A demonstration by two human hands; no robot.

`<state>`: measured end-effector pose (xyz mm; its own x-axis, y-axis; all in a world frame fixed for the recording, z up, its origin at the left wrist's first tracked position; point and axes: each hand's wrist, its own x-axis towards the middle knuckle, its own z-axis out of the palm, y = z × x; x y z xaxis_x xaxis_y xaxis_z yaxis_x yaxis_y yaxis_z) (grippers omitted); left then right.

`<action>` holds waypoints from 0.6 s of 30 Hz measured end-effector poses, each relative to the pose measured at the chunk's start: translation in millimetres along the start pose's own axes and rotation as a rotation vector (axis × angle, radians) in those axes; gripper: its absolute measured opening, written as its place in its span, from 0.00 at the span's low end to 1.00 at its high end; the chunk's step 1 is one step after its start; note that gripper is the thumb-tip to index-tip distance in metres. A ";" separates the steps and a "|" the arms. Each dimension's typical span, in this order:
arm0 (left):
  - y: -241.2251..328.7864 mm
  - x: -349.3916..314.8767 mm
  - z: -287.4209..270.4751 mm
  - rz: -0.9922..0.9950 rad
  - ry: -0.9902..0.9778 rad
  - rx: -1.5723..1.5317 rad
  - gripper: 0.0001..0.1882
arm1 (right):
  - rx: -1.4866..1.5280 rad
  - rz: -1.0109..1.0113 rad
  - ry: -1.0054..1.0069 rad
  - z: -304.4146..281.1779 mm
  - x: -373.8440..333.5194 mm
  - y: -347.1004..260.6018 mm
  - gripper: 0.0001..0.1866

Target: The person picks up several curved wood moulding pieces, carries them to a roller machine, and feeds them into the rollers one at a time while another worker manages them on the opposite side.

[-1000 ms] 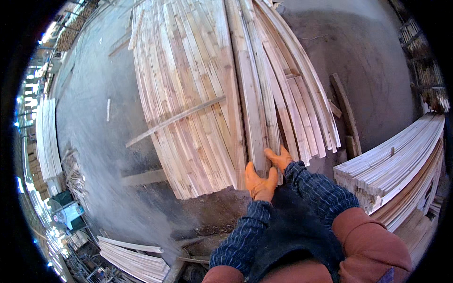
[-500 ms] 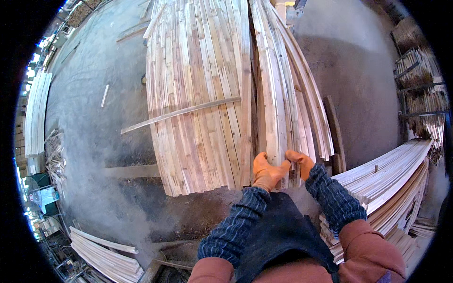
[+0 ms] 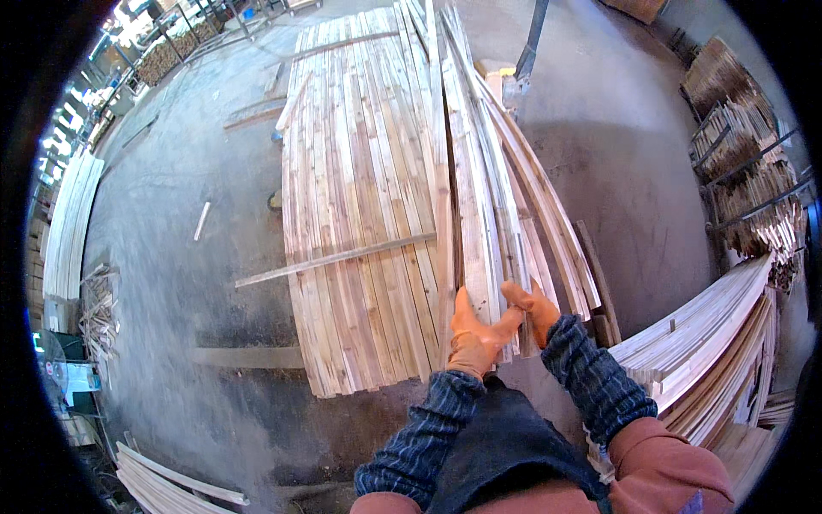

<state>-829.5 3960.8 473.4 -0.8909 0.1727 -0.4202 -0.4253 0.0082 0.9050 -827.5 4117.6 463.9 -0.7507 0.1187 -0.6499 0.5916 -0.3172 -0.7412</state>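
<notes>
Both hands wear orange gloves and are at the near ends of long pale wooden boards [image 3: 469, 206]. My left hand [image 3: 478, 338] is closed around the board ends, its thumb pointing up along their left side. My right hand [image 3: 533, 310] is closed on the right side of the same ends, close beside the left. Fingers underneath are hidden. Left of these boards lies a wide, flat layer of boards [image 3: 360, 214] set edge to edge. A thin wooden strip [image 3: 342, 258] rests across it, sticking out past its left side.
Loose curved-looking boards [image 3: 548, 197] lie just right of the held ones. More boards are stacked at the lower right [image 3: 702, 317], lower left [image 3: 167, 480] and far left [image 3: 73, 223]. A dark metal post [image 3: 532, 38] stands beyond. Racks of wood [image 3: 745, 163] line the right side.
The view has tilted up, so the boards and strip sit lower in the picture. Both hands, still on the board ends, have shifted slightly left, toward the wide layer.
</notes>
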 end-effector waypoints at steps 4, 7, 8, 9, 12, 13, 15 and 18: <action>26.7 -14.2 1.9 0.205 0.201 0.455 0.50 | -0.075 0.079 -0.009 15.1 -11.1 -28.0 0.65; 35.4 -17.3 3.4 0.003 0.017 0.249 0.50 | -0.352 0.050 -0.201 -14.9 2.1 -19.1 0.46; 36.5 -16.4 4.8 0.052 -0.001 0.268 0.51 | -0.372 0.048 -0.250 -23.9 5.5 -16.0 0.41; 31.4 -14.2 5.9 -0.095 -0.055 0.109 0.49 | -0.346 0.033 -0.228 -32.0 8.9 -12.1 0.42; -54.3 12.9 -2.6 -0.288 -0.149 -0.328 0.37 | -0.305 -0.008 -0.226 -20.0 0.2 -25.1 0.39; -47.7 13.5 0.0 -0.299 -0.213 -0.380 0.36 | -0.280 -0.017 -0.234 -38.3 2.8 -19.4 0.32; -16.2 2.9 -9.5 -0.324 -0.325 -0.475 0.33 | -0.230 -0.034 -0.268 -72.3 9.7 -6.5 0.22; 26.3 -10.8 -21.8 -0.333 -0.360 -0.692 0.29 | 0.113 0.142 -0.268 -61.9 -1.5 -15.4 0.22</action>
<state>-834.6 3937.6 500.2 -0.6467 0.5724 -0.5042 -0.7626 -0.4705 0.4440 -817.3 4180.6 465.8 -0.7224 -0.1817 -0.6672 0.6712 -0.4167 -0.6131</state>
